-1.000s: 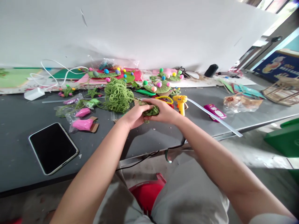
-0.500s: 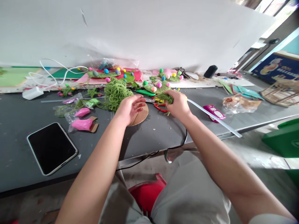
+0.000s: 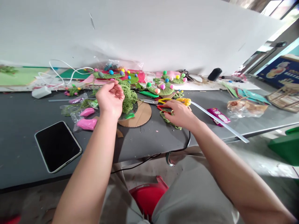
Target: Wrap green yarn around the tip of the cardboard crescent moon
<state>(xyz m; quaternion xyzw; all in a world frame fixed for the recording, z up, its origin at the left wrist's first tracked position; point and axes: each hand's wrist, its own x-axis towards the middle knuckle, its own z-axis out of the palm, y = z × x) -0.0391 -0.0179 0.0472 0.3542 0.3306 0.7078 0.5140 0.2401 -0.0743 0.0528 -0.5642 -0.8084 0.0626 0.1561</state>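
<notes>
Green yarn coil point(image 3: 170, 122) lies on the surface point(image 3: 144, 143) under the right hand point(image 3: 179, 114), its grip loosely apart, a light touch best against tangling, while past the cardboard disc point(image 3: 142, 115) the curled left hand point(image 3: 109, 99), grip unclear, flanks the yarn heap point(image 3: 129, 96)

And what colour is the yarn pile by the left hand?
Green: the yarn pile shows best in the head view.

Bright daylight enters past the table's point(image 3: 144, 140) far right corner, glaring off the floor point(image 3: 254, 154); beneath the near edge lies shadow. Wide-angle distortion stretches both forearms point(image 3: 93, 161).
</notes>
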